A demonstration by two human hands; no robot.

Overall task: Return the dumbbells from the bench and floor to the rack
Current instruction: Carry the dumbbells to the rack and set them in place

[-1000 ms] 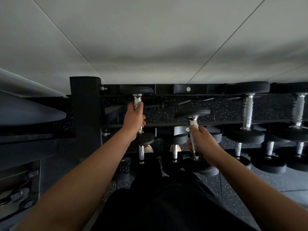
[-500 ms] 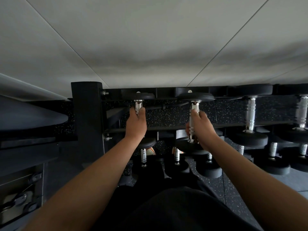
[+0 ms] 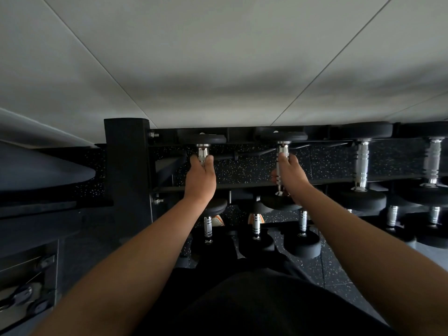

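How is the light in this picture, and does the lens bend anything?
Head view: dim overall, the wall pale with soft shadows; chrome handles glint, as on the dumbbell in the right hand and the one in the left hand; wide-angle lens bows the rack and stretches the forearms; lower shelves nearly black.

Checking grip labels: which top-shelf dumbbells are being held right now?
The two leftmost black-headed, chrome-handled dumbbells: left hand grips one, right hand the next. Those further right sit untouched.

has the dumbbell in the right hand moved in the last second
Yes. The dumbbell in the right hand has gone up and back onto the rack's top shelf, level with the left hand's dumbbell.
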